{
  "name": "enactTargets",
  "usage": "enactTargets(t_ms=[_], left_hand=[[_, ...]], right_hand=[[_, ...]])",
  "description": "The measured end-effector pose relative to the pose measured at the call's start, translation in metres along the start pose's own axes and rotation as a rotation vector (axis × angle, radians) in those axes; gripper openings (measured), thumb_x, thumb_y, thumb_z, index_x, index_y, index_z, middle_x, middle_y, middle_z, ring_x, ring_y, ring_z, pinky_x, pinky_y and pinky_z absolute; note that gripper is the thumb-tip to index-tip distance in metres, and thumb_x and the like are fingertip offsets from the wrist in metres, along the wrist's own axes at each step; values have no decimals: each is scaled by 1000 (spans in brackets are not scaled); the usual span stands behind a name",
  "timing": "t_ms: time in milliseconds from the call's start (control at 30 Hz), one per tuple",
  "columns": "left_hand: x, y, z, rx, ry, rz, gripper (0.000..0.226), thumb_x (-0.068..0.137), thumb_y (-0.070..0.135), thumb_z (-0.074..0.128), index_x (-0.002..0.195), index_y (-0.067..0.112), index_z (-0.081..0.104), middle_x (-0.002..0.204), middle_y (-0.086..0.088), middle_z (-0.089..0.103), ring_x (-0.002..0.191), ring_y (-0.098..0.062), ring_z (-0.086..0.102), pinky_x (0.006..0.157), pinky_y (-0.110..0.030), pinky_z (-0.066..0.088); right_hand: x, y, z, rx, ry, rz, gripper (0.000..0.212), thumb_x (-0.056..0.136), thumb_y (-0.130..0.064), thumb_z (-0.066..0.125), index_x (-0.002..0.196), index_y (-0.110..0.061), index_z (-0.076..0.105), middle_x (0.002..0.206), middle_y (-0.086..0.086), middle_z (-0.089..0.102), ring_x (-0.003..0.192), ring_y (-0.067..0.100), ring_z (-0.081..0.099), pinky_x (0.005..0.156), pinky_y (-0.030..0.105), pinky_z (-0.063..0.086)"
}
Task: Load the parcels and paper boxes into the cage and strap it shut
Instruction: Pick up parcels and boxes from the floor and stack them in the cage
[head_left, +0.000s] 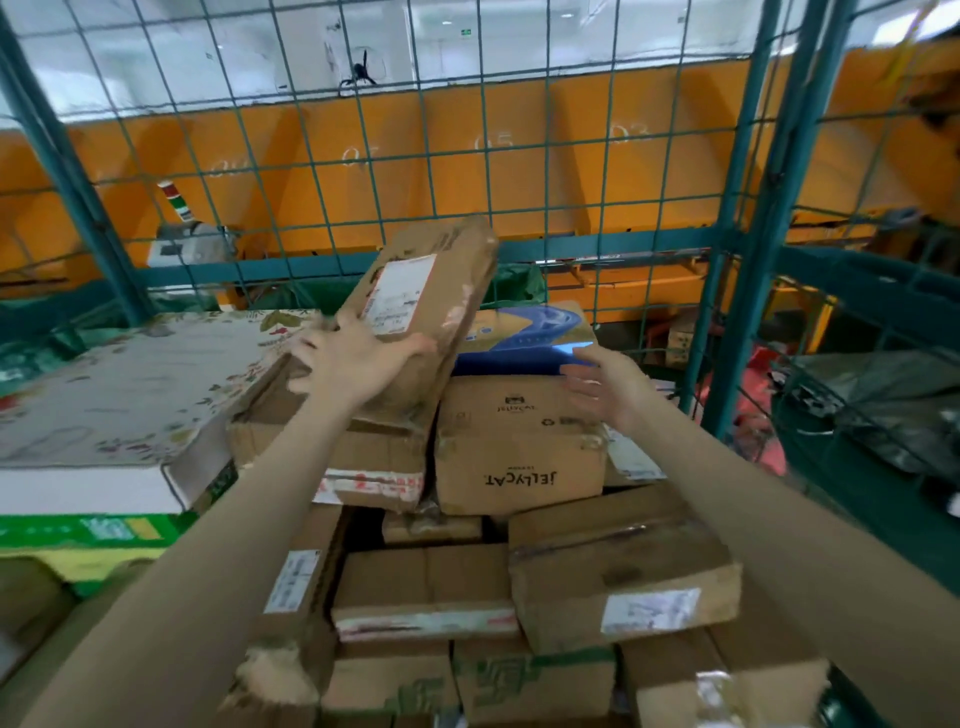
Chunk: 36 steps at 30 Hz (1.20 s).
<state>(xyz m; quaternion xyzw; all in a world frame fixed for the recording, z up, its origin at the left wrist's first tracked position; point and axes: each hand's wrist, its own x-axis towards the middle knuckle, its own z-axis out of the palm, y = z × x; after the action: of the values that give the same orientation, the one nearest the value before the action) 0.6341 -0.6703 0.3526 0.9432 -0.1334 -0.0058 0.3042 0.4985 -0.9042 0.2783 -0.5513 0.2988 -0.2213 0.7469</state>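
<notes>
The left hand (353, 364) lies spread on the near, lower end of a long brown parcel (441, 291). Its thumb is across the top face and its fingers are splayed out towards the left edge. They are blurred, so I can't tell if any of them hook round the edge. The right hand (608, 384) is empty, with straight fingers. Its tips are at the seam between a blue box (524, 332) and the Jellycat carton (519, 452) beneath it; whether they touch either is lost in the blur.

The parcel sits tilted at the middle of the frame. Its long axis runs from the left hand up and away to the right. The far end is raised against the wire mesh, and the white shipping label (400, 296) faces up. Its lower end rests on the brown cartons stacked there, beside the Jellycat carton.

A flat floral-printed box (130, 384) lies at the left, over a green carton (88, 530). A taped carton with a label (623, 587) sits askew at lower right, and the cartons under it are cut off by the bottom edge.

The green cage (748, 208) wall stands behind the stack, with orange chutes (519, 182) showing through the mesh; their painted numbers are too faint to read.
</notes>
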Motion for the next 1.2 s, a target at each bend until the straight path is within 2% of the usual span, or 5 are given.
enactTargets(t_ms=[100,300,667,1000,1200], left_hand=[[-23,29,12,-229,-163,32,128,49,85,66,152,19,27,151,-15,36,137,-38,34,109,-53,35],[-83,85,46,-780,-569,23,29,90,48,64,104,22,67,78,3,72,80,-18,66,70,-31,51],[-120,130,120,-1122,-943,-137,49,89,67,50,109,24,62,114,-12,63,113,-37,55,98,-64,44],[-103,132,162,-263,-290,441,23,105,21,43,112,7,59,106,-6,62,96,-24,59,79,-35,47],[-78,78,184,239,-203,560,46,100,42,44,143,24,43,154,-5,33,143,-28,26,114,-56,18]], right_hand=[[-26,6,-4,59,-133,-15,27,94,-33,63,118,-24,58,125,7,59,118,29,57,105,45,44],[-65,12,-34,188,-328,-57,30,98,-47,50,113,-29,68,101,-1,74,94,23,70,89,48,54],[-85,11,-123,321,-122,-33,48,85,-40,69,128,-25,57,131,6,61,122,30,57,98,53,49],[-56,25,-170,259,101,-17,55,83,-29,73,131,-27,47,121,5,66,102,27,67,72,48,57],[-23,29,-175,122,268,23,67,73,-22,80,128,-13,44,114,16,63,95,32,67,73,47,59]])
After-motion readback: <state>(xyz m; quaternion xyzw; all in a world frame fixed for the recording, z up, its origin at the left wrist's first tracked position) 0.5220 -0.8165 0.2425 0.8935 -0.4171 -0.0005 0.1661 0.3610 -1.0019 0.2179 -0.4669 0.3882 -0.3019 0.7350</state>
